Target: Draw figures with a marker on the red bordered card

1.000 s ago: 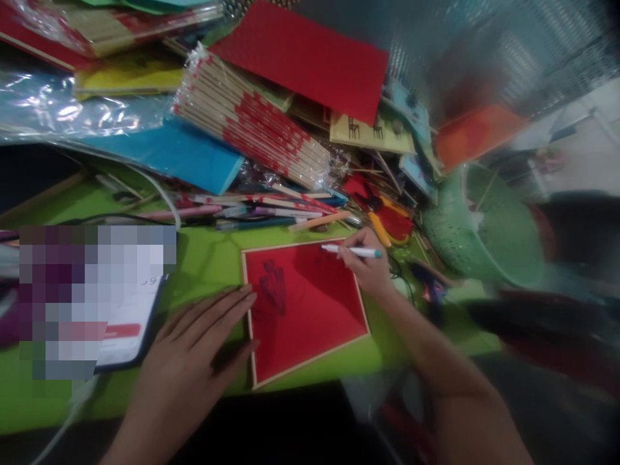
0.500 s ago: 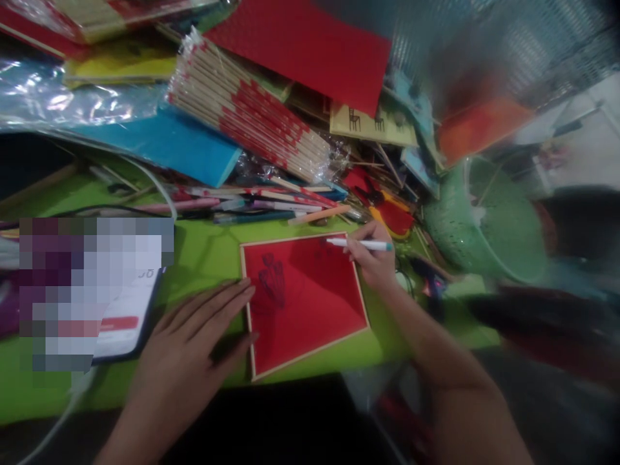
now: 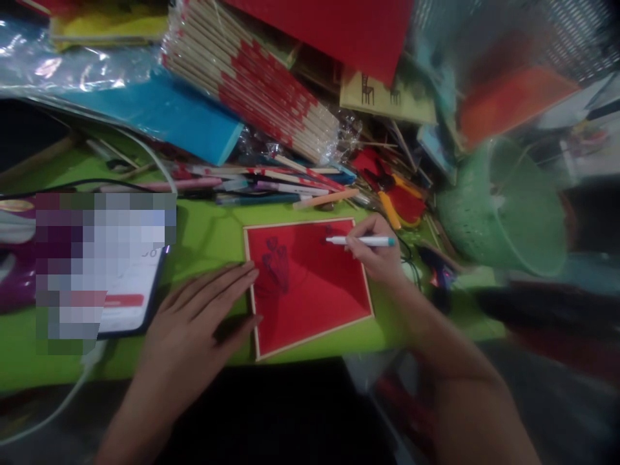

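A red card (image 3: 314,294) edged with thin pale wooden strips lies on the green tabletop. Dark line drawings of tulips (image 3: 277,263) show on its left half, and small dark marks sit near its top right. My right hand (image 3: 378,252) pinches a white marker (image 3: 361,241) with a teal end, its tip pointing left at the card's upper right. My left hand (image 3: 198,316) lies flat with fingers stretched, its fingertips touching the card's left edge.
A phone (image 3: 128,310), partly pixelated, lies left with a white cable. Behind the card are pens (image 3: 290,188), wrapped wooden sticks (image 3: 261,84), a blue sheet (image 3: 159,116) and orange-handled pliers (image 3: 390,194). A green basket (image 3: 465,213) stands right, near a glue gun (image 3: 438,274).
The whole view has shifted, so things on the table sit higher in the picture. The marker tip has moved slightly down on the card. My left hand keeps its place at the edge.
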`<action>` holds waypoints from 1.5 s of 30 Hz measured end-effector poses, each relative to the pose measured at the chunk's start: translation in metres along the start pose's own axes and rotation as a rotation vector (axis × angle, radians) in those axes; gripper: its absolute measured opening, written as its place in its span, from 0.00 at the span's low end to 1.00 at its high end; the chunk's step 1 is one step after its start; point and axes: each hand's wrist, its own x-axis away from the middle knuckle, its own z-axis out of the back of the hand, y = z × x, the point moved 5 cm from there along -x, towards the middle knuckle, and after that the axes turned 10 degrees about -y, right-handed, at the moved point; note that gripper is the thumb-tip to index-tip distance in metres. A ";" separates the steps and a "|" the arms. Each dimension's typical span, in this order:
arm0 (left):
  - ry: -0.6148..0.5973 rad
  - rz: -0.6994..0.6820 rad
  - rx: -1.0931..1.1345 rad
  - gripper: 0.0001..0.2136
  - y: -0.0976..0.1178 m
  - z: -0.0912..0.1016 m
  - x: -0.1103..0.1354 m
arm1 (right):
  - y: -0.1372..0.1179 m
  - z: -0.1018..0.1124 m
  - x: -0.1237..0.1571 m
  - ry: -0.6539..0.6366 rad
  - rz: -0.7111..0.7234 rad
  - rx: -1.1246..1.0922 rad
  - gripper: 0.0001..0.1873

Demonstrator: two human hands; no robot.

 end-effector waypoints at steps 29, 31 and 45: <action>0.011 0.007 -0.002 0.26 -0.001 -0.002 0.001 | -0.001 -0.003 -0.001 -0.012 0.011 0.012 0.12; -0.006 0.016 -0.003 0.26 -0.001 -0.001 0.001 | -0.003 -0.003 -0.001 -0.007 0.012 0.025 0.13; -0.036 0.020 -0.015 0.25 0.001 0.001 -0.002 | -0.003 -0.004 -0.002 -0.001 0.029 0.042 0.12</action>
